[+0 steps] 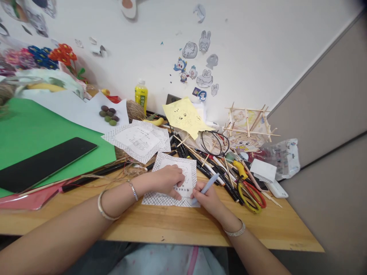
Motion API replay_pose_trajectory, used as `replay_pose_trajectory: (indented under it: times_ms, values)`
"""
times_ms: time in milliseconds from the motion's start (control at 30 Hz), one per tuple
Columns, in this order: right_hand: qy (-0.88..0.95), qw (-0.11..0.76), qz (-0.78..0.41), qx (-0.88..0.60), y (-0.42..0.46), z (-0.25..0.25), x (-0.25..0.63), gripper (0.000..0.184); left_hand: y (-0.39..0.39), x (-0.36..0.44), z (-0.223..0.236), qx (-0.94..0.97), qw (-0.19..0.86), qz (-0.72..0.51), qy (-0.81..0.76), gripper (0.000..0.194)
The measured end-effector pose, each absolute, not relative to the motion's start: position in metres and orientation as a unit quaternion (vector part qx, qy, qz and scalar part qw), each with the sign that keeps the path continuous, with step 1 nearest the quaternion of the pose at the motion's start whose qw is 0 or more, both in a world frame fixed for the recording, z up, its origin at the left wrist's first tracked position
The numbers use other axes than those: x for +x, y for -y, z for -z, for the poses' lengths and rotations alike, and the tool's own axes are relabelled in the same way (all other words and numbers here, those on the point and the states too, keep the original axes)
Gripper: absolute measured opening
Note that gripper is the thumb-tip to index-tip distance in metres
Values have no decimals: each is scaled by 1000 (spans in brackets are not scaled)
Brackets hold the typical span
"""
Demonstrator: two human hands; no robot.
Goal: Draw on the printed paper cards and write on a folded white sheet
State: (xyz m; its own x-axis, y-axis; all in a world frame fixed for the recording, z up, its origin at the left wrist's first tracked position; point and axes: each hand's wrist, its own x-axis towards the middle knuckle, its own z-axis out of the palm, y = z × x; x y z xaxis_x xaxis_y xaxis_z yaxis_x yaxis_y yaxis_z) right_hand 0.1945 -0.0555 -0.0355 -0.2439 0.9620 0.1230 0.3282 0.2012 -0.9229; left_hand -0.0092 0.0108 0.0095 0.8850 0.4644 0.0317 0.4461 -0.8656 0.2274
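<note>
A white paper sheet point(160, 199) with a crosshatched border, a line drawing and written characters lies on the wooden table in front of me. My left hand point(168, 179) rests flat on it, thumb and forefinger apart, covering part of the drawing. At the sheet's lower right corner, my right hand point(208, 198) grips a pale blue pen point(210, 182), its tip down at the border. Just beyond lies a second drawn sheet point(139, 141) with a similar border. A yellow paper with a sketched face point(183, 116) leans on the clutter behind.
Several markers and sticks point(223, 175) are heaped to the right, beside scissors point(252, 196). A stick frame with drawings point(248, 130) stands behind them. On the left, a black tablet-like slab point(48, 162) lies on green paper point(28, 130). A yellow bottle point(141, 97) stands near the wall.
</note>
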Motion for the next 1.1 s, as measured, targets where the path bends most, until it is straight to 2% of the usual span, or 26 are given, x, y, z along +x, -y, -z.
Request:
replay_pose_trajectory:
  times_ms: [433,1100]
  values:
    - [671,391,-399,-487,58,35,196,33,-9,-9,-12,964,110,-43,-237,32]
    - [680,389,-390,-484,57,35,197,30,-13,-11,-8,966,116,-61,-221,34]
